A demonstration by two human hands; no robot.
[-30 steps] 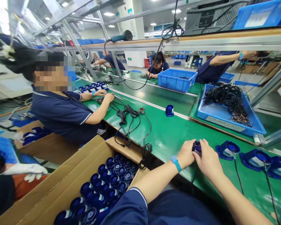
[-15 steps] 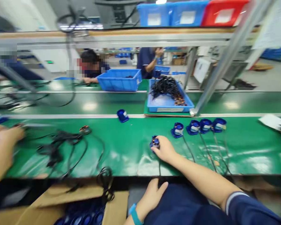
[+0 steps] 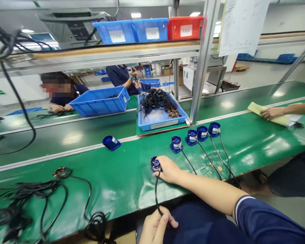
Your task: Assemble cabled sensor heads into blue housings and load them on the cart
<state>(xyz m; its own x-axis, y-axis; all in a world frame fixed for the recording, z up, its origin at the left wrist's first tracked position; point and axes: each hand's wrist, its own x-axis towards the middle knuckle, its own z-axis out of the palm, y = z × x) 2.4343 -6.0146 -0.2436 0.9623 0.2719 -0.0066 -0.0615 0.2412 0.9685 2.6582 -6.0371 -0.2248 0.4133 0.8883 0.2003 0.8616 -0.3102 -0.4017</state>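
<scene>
My right hand (image 3: 169, 168) grips a round blue housing (image 3: 155, 164) with coil parts showing inside, on the green bench mat (image 3: 128, 176). A black cable (image 3: 156, 195) runs from this housing down to my left hand (image 3: 156, 225), which is closed on it just off the bench edge. Right of my right hand stand several similar blue housings (image 3: 176, 144) with white labels and cables trailing toward me. One more blue housing (image 3: 111, 142), with no cable visible, sits by the white strip to the left.
A blue tray (image 3: 157, 127) of cables lies behind, beside a deep blue bin (image 3: 100, 101). Black cables (image 3: 20, 203) and a coil piece (image 3: 62, 172) lie at left. A metal post (image 3: 201, 67) rises mid-bench. At right, a co-worker's hand (image 3: 269, 113) holds yellow paper (image 3: 256, 109).
The view has swung to the right, bringing in a co-worker's arm with yellow paper. My left hand has come up with the cable drawn between its fingers; my right hand keeps its hold.
</scene>
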